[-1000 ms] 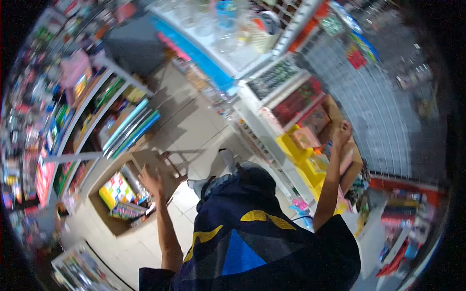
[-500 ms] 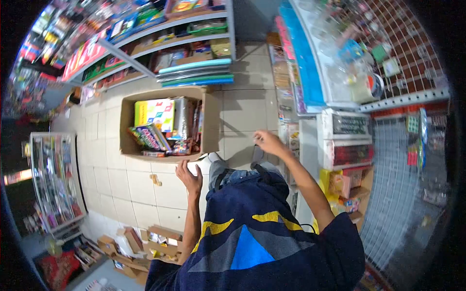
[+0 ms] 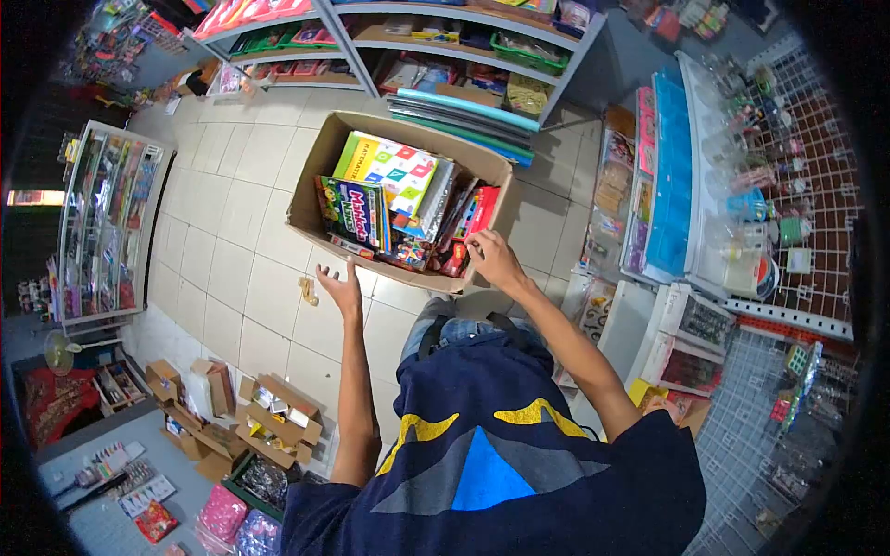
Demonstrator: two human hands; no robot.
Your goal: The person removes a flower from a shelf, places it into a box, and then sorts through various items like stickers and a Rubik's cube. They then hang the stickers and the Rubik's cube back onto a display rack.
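A large open cardboard box (image 3: 311,176) stands on the tiled floor in front of me, filled with books and packets. On top lie a white and yellow book with coloured shapes (image 3: 385,171) and a purple and green book (image 3: 352,211). My left hand (image 3: 341,289) is just outside the box's near edge, fingers spread and empty. At the box's near right corner is my right hand (image 3: 493,259), its fingers curled together near a red packet (image 3: 459,257); whether they pinch anything is too small to tell.
Metal shelves (image 3: 445,46) with rolled sheets (image 3: 464,120) stand beyond the box. A glass case (image 3: 107,227) is at the left, small open cartons (image 3: 278,417) at the lower left. Blue trays (image 3: 672,171) and a wire grid (image 3: 807,176) line the right side.
The view has turned, so the box appears further right and tilted. My right hand has come from beside the box to its near right corner. My left hand stays near the front edge, fingers spread.
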